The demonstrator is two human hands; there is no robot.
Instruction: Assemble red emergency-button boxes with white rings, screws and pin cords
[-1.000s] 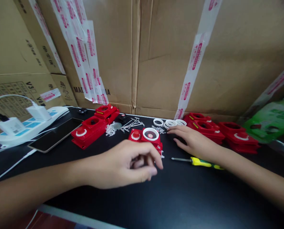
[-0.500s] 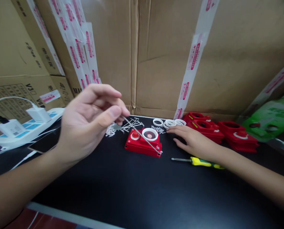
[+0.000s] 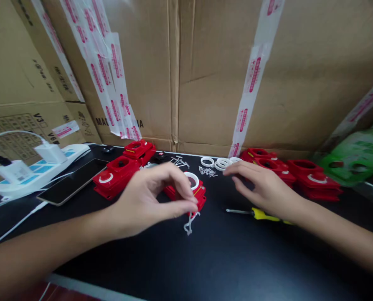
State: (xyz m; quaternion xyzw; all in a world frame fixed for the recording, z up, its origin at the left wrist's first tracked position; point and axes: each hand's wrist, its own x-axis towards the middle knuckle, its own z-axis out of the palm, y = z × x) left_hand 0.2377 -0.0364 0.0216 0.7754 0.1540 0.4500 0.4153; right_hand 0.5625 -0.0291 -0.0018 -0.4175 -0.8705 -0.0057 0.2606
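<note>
My left hand is closed in a pinch on a thin grey chain, whose loose loop dangles below the fingertips. The chain runs to the near corner of a red box-shaped device, which has a white ring around a round window on top. My left fingers partly cover the device. My right hand is open, fingers bent and thumb apart, resting by a group of white rings. Small screws lie left of its fingertips. A yellow-handled screwdriver lies under my right forearm.
More red housings stand at the right, beside a green plastic package. Other red housings are at the left, near a phone and a white power strip. T-shaped metal parts lie behind the device. Cardboard walls the back.
My left hand has come down and right, closer to the device, and the taut chain now hangs slack. The red housings at left are uncovered. My right hand has shifted slightly right.
</note>
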